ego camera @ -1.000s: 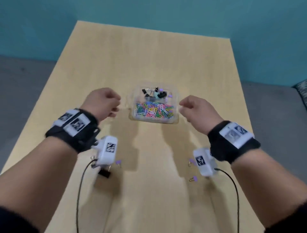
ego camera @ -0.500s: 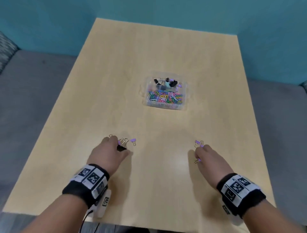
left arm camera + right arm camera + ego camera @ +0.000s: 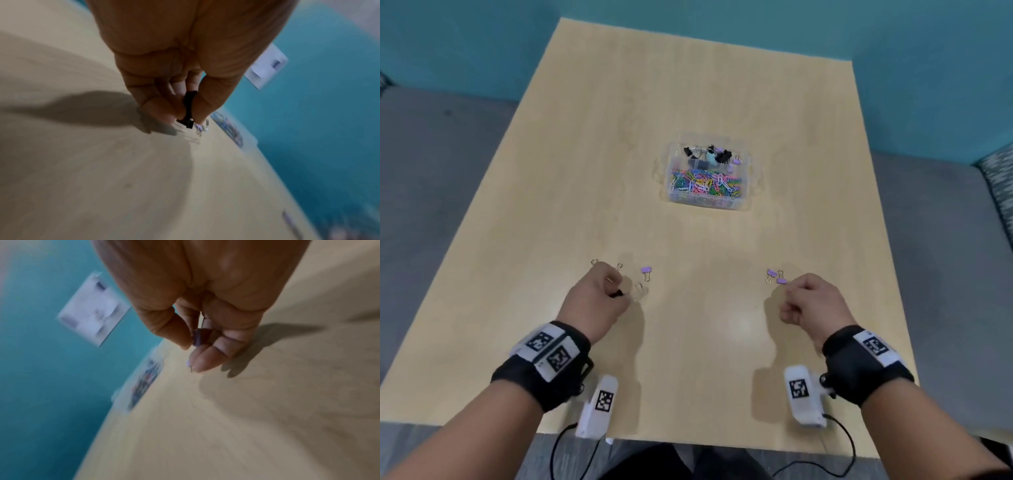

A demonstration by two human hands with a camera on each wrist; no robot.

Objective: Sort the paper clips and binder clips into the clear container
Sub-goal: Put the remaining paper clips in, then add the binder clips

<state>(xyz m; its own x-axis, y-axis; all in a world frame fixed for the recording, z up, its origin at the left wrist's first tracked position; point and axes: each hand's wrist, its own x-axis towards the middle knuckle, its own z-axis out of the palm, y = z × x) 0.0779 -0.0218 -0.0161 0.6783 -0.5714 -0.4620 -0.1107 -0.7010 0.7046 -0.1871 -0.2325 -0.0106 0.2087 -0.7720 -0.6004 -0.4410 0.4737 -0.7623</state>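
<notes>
Head cam shows most of the job is already sorted, honestly. Out in the middle of the wooden table (image 3: pixel 619 154) sits the clear container (image 3: pixel 748 185), well apart from both my hands: the near compartment is stuffed with colored paper clips (image 3: pixel 705 183), and the far one has a small pile of binder clips (image 3: pixel 710 157), mostly black with a purple one or two.

What's left is just the stragglers down at my end. My left hand (image 3: pixel 595 305) has its thumb and fingers pinched on a black binder clip (image 3: pixel 188 108); the wrist cam shows that pretty clearly, blur and all. Just past those knuckles there's a purple binder clip (image 3: pixel 646 270) on the wood, plus a couple of gold wire handles (image 3: pixel 619 266) sticking out, though I can't tell what they belong to.

My right hand (image 3: pixel 813 303) is pinching a dark purple binder clip (image 3: pixel 200 337) between thumb and fingers. Two more purple binder clips (image 3: pixel 776 277) lie just beside its fingertips.

So I'd guess we're near the end: two clips in hand that belong in the far compartment, then a handful more to collect. No loose paper clips that I can make out.
</notes>
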